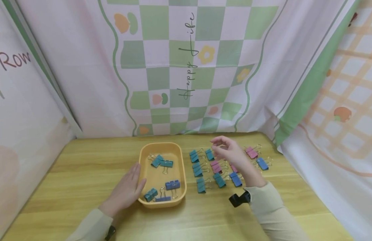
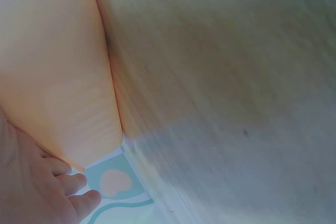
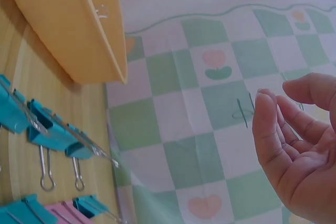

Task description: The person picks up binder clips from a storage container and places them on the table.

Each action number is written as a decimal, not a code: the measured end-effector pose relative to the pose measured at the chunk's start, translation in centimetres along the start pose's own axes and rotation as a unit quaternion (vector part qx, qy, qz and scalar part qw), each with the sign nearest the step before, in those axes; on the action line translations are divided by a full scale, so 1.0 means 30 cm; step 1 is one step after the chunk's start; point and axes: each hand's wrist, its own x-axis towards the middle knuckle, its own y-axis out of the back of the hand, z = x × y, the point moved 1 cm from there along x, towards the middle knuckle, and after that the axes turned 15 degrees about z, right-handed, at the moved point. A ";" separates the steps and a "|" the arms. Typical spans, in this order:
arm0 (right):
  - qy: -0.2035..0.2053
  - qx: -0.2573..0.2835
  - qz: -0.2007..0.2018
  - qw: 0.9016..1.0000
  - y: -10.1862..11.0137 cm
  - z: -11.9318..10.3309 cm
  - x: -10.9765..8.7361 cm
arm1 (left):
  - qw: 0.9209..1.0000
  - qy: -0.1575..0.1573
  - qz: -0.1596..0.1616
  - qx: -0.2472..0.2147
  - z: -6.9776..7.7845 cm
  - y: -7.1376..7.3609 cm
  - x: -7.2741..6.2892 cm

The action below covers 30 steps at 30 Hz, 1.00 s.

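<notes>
My left hand (image 1: 127, 187) rests against the left side of a yellow plastic tray (image 1: 183, 174), its fingers along the outer wall and its thumb by the rim. In the left wrist view, the fingers (image 2: 79, 184) lie beside the tray wall. Inside the tray are several binder clips, teal (image 1: 166, 163) and blue (image 1: 172, 184). My right hand (image 1: 232, 154) is raised over more binder clips on the table, fingers loosely bent and holding nothing. The right wrist view shows a gap between thumb and fingertips. Near this hand are a teal clip (image 1: 209, 154) and a pink clip (image 1: 216, 166).
Teal clips stand in a column (image 1: 198, 170) right of the tray. Further right are a pink clip (image 1: 251, 152) and blue clips (image 1: 262, 163), (image 1: 235, 179). Behind the wooden table (image 1: 92, 167) hangs a checkered curtain (image 1: 186, 67); more printed fabric borders both sides.
</notes>
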 end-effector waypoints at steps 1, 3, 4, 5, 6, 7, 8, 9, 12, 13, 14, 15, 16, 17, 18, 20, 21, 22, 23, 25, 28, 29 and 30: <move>-0.001 0.003 -0.002 1.000 -0.007 -0.001 0.001 | 1.000 0.000 0.001 0.000 0.001 0.001 0.000; 0.002 0.004 -0.009 1.000 -0.020 -0.003 0.002 | 1.000 -0.002 0.001 0.000 0.002 0.002 0.001; 0.003 0.004 -0.011 1.000 -0.026 -0.004 0.002 | 1.000 -0.003 0.002 0.000 0.002 0.002 0.001; 0.003 0.002 -0.014 1.000 -0.033 -0.004 0.003 | 1.000 -0.003 0.002 0.000 0.003 0.003 0.001; 0.003 0.001 -0.017 1.000 -0.039 -0.005 0.003 | 1.000 -0.003 0.001 0.000 0.003 0.003 0.002; 0.003 -0.001 -0.020 1.000 -0.046 -0.006 0.003 | 1.000 -0.003 0.001 0.000 0.004 0.004 0.002; 0.004 -0.005 -0.023 1.000 -0.052 -0.007 0.003 | 1.000 -0.002 0.000 0.001 0.003 0.004 0.002; 0.005 -0.008 -0.026 1.000 -0.059 -0.009 0.002 | 1.000 -0.002 -0.001 0.001 0.002 0.003 0.003; 0.014 -0.011 -0.039 0.999 -0.080 -0.014 -0.001 | 1.000 -0.001 -0.003 0.002 0.000 0.002 0.003; 0.017 -0.012 -0.042 0.999 -0.087 -0.016 -0.002 | 1.000 -0.001 -0.002 0.002 -0.001 0.001 0.003; 0.019 -0.010 -0.047 0.999 -0.095 -0.017 -0.003 | 1.000 -0.001 -0.003 0.002 -0.002 0.000 0.003; 0.022 -0.007 -0.051 0.998 -0.102 -0.020 -0.005 | 1.000 -0.001 -0.003 0.002 -0.002 -0.001 0.003; 0.023 -0.007 -0.054 0.998 -0.110 -0.022 -0.007 | 1.000 -0.001 -0.003 0.002 -0.002 -0.001 0.002; 0.023 -0.008 -0.057 0.998 -0.118 -0.025 -0.009 | 1.000 -0.001 -0.004 0.002 -0.002 -0.001 0.003; 0.023 -0.008 -0.061 0.998 -0.126 -0.027 -0.011 | 1.000 -0.001 -0.003 0.001 -0.001 -0.002 0.002; 0.020 -0.004 -0.070 0.997 -0.143 -0.025 -0.013 | 1.000 -0.001 -0.004 0.000 -0.001 -0.002 0.002; 0.020 -0.004 -0.074 0.997 -0.152 -0.025 -0.014 | 1.000 -0.002 -0.003 0.000 0.000 -0.002 0.002; 0.019 -0.005 -0.079 0.997 -0.160 -0.023 -0.015 | 1.000 -0.002 -0.003 0.000 0.000 -0.002 0.002; 0.020 -0.004 -0.084 0.996 -0.168 -0.022 -0.016 | 1.000 -0.003 -0.003 0.001 -0.001 -0.003 0.002; 0.024 -0.006 -0.094 0.995 -0.183 -0.020 -0.017 | 1.000 -0.004 -0.003 0.003 -0.003 -0.003 0.001; 0.035 -0.014 -0.110 0.993 -0.208 -0.025 -0.022 | 1.000 -0.002 -0.005 0.005 -0.004 -0.003 0.001; 0.038 -0.016 -0.115 0.992 -0.217 -0.027 -0.024 | 1.000 -0.002 -0.005 0.005 -0.004 -0.003 0.000; 0.039 -0.018 -0.120 0.992 -0.226 -0.028 -0.025 | 1.000 -0.001 -0.005 0.005 -0.004 -0.003 0.000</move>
